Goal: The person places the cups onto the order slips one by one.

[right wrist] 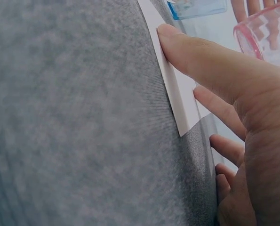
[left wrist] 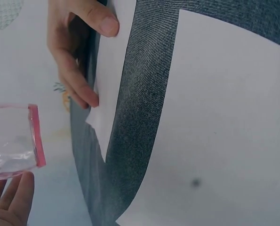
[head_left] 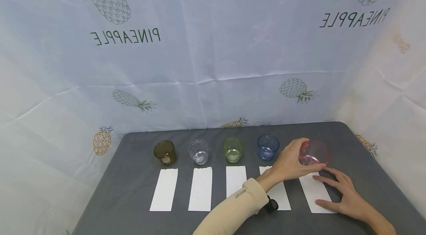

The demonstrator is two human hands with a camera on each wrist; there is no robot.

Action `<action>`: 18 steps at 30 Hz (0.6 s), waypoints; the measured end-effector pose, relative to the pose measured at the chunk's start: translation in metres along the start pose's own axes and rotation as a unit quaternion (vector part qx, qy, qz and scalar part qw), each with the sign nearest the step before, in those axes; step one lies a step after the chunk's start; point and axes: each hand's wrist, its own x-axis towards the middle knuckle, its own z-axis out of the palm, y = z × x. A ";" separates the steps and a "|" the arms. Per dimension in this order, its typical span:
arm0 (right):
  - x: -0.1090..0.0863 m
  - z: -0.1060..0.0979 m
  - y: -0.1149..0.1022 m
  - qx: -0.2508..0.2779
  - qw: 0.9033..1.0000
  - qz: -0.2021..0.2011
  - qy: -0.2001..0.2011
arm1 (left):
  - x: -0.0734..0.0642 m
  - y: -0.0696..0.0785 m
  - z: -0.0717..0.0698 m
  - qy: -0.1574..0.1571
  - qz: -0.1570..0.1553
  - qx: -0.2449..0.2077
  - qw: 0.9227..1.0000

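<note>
My left hand (head_left: 293, 161) holds a clear pink glass (head_left: 317, 152) at the right end of a row, its thumb and fingers spread around the sides. In the left wrist view, fingertips (left wrist: 22, 193) touch the glass near its pink rim. Just in front of the glass, my right hand (head_left: 346, 194) rests with spread fingers over the rightmost white paper strip (head_left: 311, 188). The right wrist view has its thumb (right wrist: 191, 47) lying along the strip's edge. Nearest to the left hand on the other side stands a blue glass (head_left: 268, 148).
A green glass (head_left: 233, 150), a clear glass (head_left: 198, 152) and a brown glass (head_left: 165, 152) continue the row leftward. White paper strips (head_left: 164, 190) lie in front of the glasses on the dark grey table (head_left: 133, 176). A pineapple-print cloth (head_left: 199, 50) hangs behind.
</note>
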 end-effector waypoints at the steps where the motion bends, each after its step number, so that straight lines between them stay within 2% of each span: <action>1: 0.000 0.000 0.000 0.000 1.000 0.002 -0.002 | -0.001 0.000 -0.001 0.000 0.002 0.005 1.000; 5: -0.001 0.001 0.001 0.002 1.000 0.005 -0.007 | -0.003 -0.001 -0.002 0.000 0.009 0.024 1.000; 10: -0.002 0.002 0.002 0.001 1.000 0.018 -0.009 | -0.007 0.003 -0.002 -0.001 0.003 0.034 0.999; 18: -0.007 0.003 0.003 0.004 0.998 0.060 -0.026 | -0.013 0.012 0.001 -0.031 0.000 0.038 0.999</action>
